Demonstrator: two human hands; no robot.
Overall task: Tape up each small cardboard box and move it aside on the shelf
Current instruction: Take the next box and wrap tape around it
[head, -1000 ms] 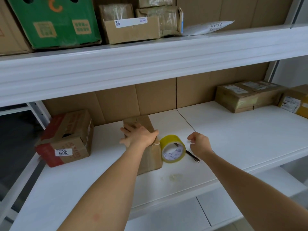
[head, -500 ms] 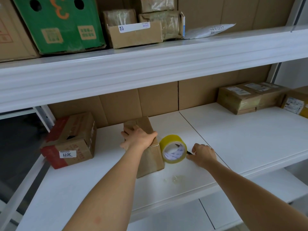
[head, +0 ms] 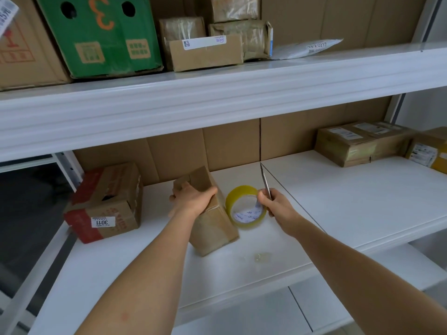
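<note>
Since a second ago, the right hand [head: 274,204] has picked the thin metal-bladed cutter [head: 265,183] up off the white lower shelf [head: 338,201]; it was lying flat beside the tape then, and now its blade points up toward 12 o'clock.

Head view: the right hand's fingers are curled round the cutter's handle, just beside the roll of yellow-brown packing tape [head: 246,207], which stands on edge on the shelf. At 9 o'clock of the roll, touching or nearly touching it, sits the small plain brown cardboard box [head: 210,221]. The left hand [head: 193,198] grips the top of this box, fingers wrapped over its far left edge and thumb on the right side. Further toward 9 o'clock lies a red-and-brown cardboard carton with a white "3011" label [head: 106,201], well apart from the small box. At 2 o'clock, a row of taped brown parcels [head: 358,143] rests at the back of the shelf. A crumpled scrap of clear tape [head: 261,257] lies at 6 o'clock of the roll.
</note>
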